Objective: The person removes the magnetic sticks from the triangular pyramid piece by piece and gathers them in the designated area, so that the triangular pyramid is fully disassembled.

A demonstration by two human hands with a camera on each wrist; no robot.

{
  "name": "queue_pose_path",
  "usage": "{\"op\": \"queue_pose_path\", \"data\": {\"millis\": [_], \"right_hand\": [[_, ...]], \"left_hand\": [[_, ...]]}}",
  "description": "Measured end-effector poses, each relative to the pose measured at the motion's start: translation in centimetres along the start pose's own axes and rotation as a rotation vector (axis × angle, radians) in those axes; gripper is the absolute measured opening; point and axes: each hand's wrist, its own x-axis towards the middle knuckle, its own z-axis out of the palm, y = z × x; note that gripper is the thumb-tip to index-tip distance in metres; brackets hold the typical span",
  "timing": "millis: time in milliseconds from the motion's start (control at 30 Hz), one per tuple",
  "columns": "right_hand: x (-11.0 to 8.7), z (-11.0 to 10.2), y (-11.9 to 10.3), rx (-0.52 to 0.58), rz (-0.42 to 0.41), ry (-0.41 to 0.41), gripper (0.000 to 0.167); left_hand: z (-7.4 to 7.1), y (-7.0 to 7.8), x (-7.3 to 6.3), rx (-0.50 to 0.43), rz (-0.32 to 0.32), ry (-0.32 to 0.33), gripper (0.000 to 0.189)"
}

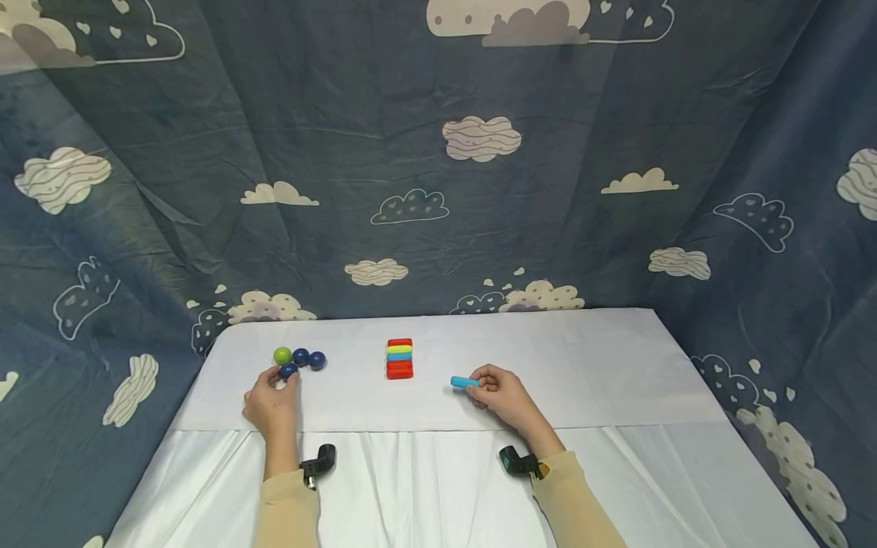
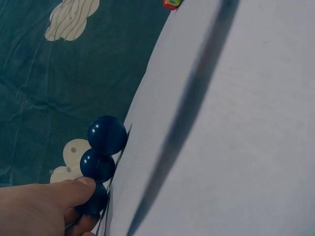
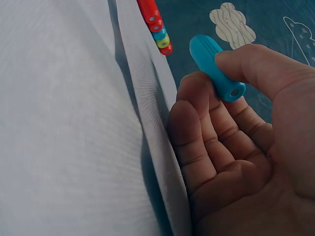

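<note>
Near the left of the white table, my left hand point(image 1: 269, 407) pinches a dark blue ball point(image 1: 288, 371) between thumb and fingers. Two more dark blue balls point(image 2: 107, 135) and a green ball point(image 1: 282, 355) sit just beyond it. My right hand point(image 1: 505, 397) holds a light blue rod point(image 1: 464, 382) between thumb and fingertips, right of centre. In the right wrist view the rod point(image 3: 209, 59) is ribbed, with a small metal-like dot in its near end; the other fingers curl below it.
Between the hands lies a row of short rods point(image 1: 400, 365) in red, yellow-green and blue, side by side. White cloth point(image 1: 548, 342) covers the table. A dark blue curtain point(image 1: 329, 152) with cloud prints hangs behind and at both sides.
</note>
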Motion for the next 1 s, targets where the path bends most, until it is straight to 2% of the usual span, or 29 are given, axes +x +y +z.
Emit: {"op": "queue_pose_path", "data": {"millis": [433,700,767,833,900,1000], "right_hand": [[-0.1,0.1,0.2,-0.002,0.009,0.003,0.017],[0.0,0.1,0.1,0.002,0.004,0.005,0.021],[0.0,0.2,0.1,0.003,0.005,0.004,0.020],[-0.1,0.2,0.0,0.001,0.009,-0.001,0.019],[-0.1,0.1,-0.1,-0.007,0.013,-0.002,0.018],[0.0,0.0,-0.2,-0.019,0.022,0.001,0.017]], "left_hand": [[-0.6,0.1,-0.2,-0.031,-0.016,-0.027,0.055],[-1.0,0.3,0.2,-0.103,0.018,0.021,0.051],[-1.2,0.8,0.0,-0.130,0.046,0.039,0.048],[-1.3,1.4,-0.3,-0.166,0.104,0.057,0.044],[-1.2,2.2,-0.7,-0.210,0.194,0.061,0.040],[-0.8,3.7,-1.5,-0.275,0.358,0.022,0.032]]}}
